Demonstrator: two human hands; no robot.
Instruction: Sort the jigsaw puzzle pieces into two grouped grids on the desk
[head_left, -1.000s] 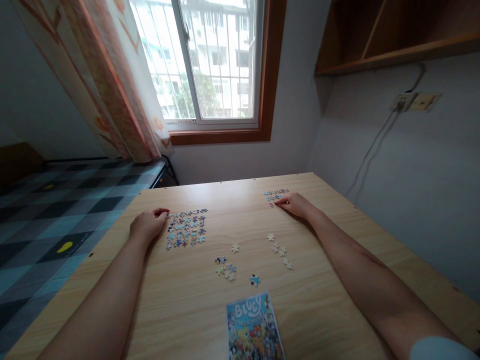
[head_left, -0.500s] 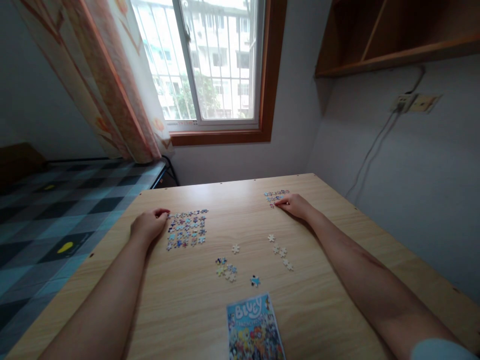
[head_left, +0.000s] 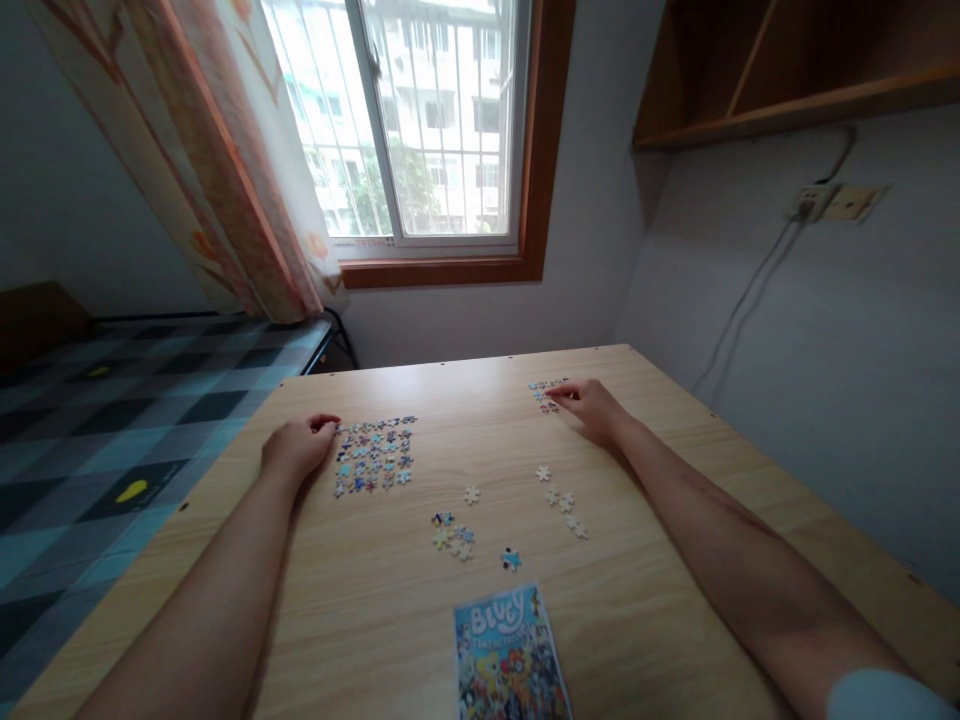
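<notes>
My left hand [head_left: 298, 445] rests at the far left corner of a block of jigsaw pieces [head_left: 375, 455] laid in rows. Its fingers are curled and pressed together; whatever is between them is hidden. My right hand [head_left: 589, 408] reaches to a smaller group of jigsaw pieces [head_left: 541, 386] at the far right. Its thumb and fingertips close on a puzzle piece there, and the hand covers part of the group. Closer to me, a small cluster of pieces [head_left: 454, 538] lies in the middle, with a blue piece [head_left: 511, 560] beside it.
Several pale pieces [head_left: 561, 498] lie face down right of centre, and another pale piece [head_left: 472, 495] lies left of them. A Bluey picture card or box [head_left: 510, 655] is at the near edge of the wooden table [head_left: 360, 600]. A checked bed [head_left: 150, 400] stands at the left.
My right hand has shifted slightly away from me over the small group, uncovering a reddish piece at its near side. My left hand stays in place.
</notes>
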